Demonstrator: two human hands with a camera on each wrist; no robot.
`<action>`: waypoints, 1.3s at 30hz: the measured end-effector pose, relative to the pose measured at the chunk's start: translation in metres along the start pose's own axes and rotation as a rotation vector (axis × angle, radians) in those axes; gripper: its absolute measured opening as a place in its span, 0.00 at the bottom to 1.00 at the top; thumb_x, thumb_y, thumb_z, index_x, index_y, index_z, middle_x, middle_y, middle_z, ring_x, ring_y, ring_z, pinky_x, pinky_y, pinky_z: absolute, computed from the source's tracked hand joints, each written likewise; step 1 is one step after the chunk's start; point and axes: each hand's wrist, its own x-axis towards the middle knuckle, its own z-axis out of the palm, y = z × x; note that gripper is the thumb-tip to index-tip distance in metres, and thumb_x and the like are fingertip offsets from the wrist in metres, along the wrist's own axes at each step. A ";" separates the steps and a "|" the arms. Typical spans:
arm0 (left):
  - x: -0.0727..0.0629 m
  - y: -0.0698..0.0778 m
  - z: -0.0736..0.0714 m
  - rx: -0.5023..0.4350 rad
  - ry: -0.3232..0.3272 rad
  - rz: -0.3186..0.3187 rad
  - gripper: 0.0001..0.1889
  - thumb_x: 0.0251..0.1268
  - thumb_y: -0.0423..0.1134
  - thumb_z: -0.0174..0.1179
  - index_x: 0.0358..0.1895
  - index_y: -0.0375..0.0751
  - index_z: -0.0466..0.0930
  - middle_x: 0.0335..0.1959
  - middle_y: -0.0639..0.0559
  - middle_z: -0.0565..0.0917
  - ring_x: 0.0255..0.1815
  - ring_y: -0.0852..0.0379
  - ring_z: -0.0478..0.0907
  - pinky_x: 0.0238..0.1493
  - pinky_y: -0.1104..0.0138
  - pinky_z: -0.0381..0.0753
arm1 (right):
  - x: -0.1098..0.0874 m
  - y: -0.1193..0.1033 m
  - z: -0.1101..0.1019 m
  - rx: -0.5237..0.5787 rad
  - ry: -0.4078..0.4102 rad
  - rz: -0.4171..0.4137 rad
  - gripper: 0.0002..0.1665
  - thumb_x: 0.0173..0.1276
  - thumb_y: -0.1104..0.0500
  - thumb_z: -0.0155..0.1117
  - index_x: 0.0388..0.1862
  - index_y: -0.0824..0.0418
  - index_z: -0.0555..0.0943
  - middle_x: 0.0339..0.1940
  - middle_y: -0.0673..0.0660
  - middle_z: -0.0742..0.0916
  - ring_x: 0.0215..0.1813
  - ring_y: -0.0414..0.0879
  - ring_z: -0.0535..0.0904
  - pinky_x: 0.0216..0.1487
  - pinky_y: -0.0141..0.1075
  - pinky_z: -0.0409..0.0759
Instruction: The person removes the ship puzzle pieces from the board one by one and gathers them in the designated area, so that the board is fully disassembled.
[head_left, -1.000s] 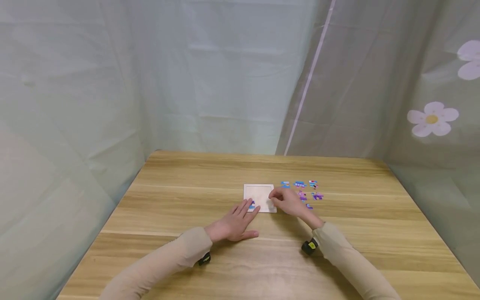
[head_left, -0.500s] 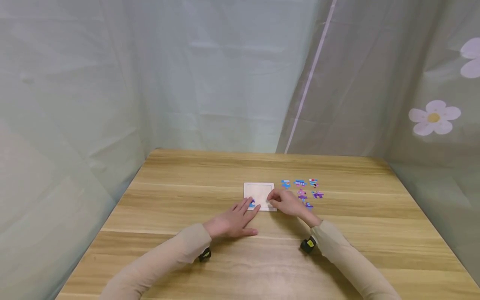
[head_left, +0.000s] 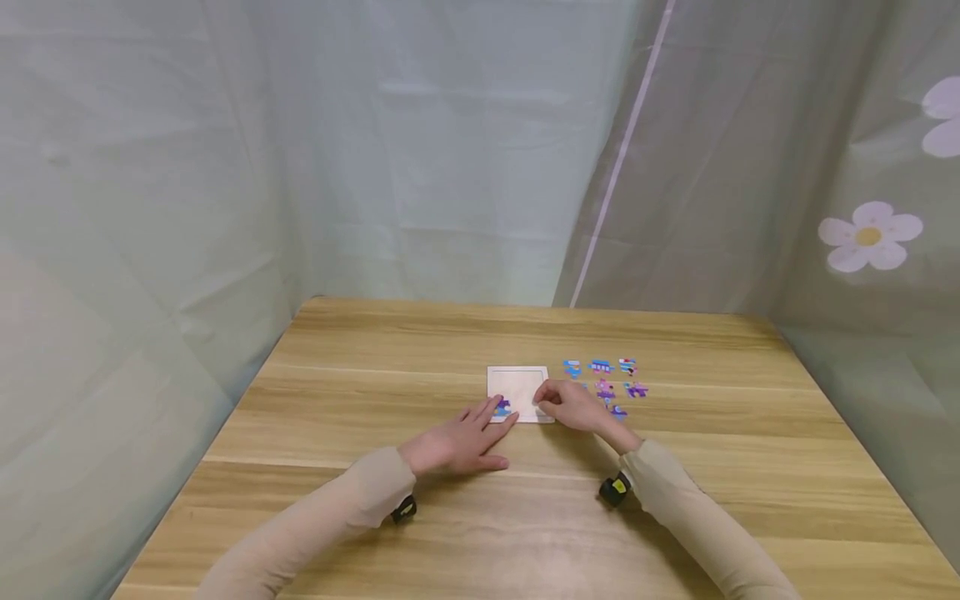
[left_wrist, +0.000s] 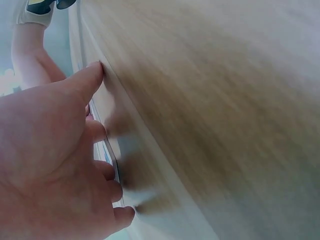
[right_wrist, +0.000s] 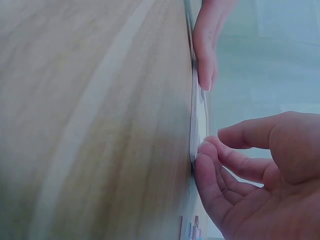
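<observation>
A small white puzzle board (head_left: 521,385) with a thin inner outline lies on the table. One blue and purple puzzle piece (head_left: 502,406) sits in its lower left corner. My left hand (head_left: 461,442) lies with spread, straight fingers over that corner, fingertips right at the piece; part of the piece is hidden under them. At the board's right side my right hand (head_left: 573,406) rests with loosely bent fingers. In the right wrist view its fingertips (right_wrist: 205,159) touch the board's edge (right_wrist: 194,125), the thumb comes close to the index finger, and nothing shows between them.
Several loose blue, purple and pink puzzle pieces, among them a blue one (head_left: 600,367) and a purple one (head_left: 636,389), lie right of the board, some partly behind the right hand. The wooden table (head_left: 360,350) ends at hanging cloth (head_left: 465,167) behind.
My left hand has shifted slightly left, its fingertips now farther toward the board's left edge, and more of the puzzle piece shows. The right hand's fingers have moved slightly left onto the board.
</observation>
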 end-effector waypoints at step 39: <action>-0.003 0.001 0.009 0.171 0.022 -0.108 0.47 0.71 0.65 0.42 0.75 0.27 0.45 0.78 0.33 0.47 0.79 0.42 0.46 0.77 0.53 0.53 | 0.036 -0.020 0.027 -0.044 -0.066 -0.109 0.19 0.57 0.62 0.70 0.47 0.62 0.78 0.29 0.54 0.82 0.30 0.41 0.75 0.33 0.30 0.75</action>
